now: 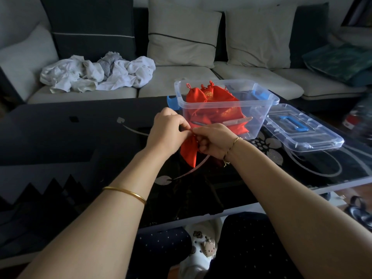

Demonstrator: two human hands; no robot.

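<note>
Both hands, left hand (167,131) and right hand (213,140), pinch the drawstring neck of a red pouch (190,153) held above the tabletop (80,137), each grip clamped on it, probably to cinch it before binning with others in the clear box (225,109).

No writing can be read anywhere. The red pouches (213,98) in the clear box (259,117) carry gold printed marks, but these are too blurred to make out.
</note>
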